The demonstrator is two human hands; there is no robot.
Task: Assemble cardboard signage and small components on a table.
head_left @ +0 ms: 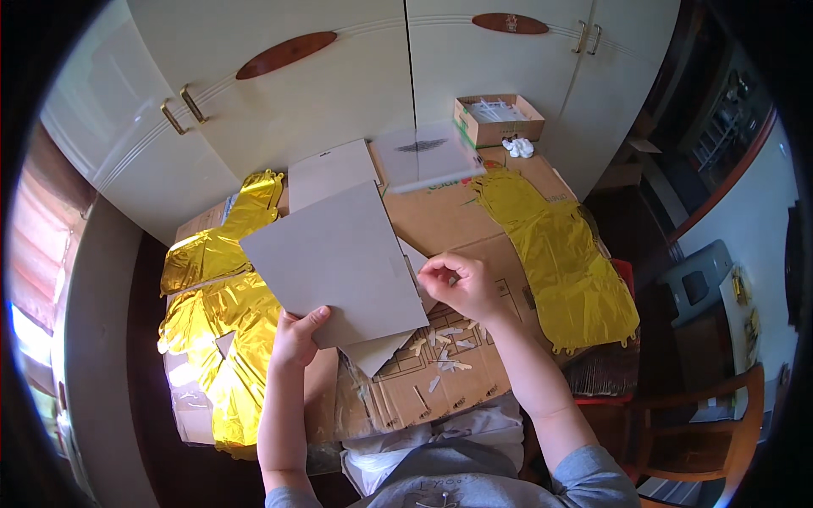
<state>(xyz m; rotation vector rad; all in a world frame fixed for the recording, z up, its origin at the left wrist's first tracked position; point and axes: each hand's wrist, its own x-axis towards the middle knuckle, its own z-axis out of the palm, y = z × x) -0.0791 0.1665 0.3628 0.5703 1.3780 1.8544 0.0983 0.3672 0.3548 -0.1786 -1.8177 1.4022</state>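
A flat grey cardboard sheet (334,254) is tilted up in front of me, over the middle of the table. My left hand (298,336) grips its lower left edge, thumb on the front face. Beside the sheet's right edge, the fingers of my right hand (464,286) are pinched together; whatever may be between them is too small to make out. Behind and below the sheet, the corners of other pieces of board stick out. Several small pale strips and scraps (445,351) lie on the brown cardboard (406,402) nearest me.
Shiny gold foil sheets (220,317) cover the left side; another gold foil piece (559,262) lies on the right. At the back are a grey board (330,165), a clear plastic packet (428,159), an open carton (500,131) and a white crumpled item (518,147). A wooden chair (745,415) stands lower right.
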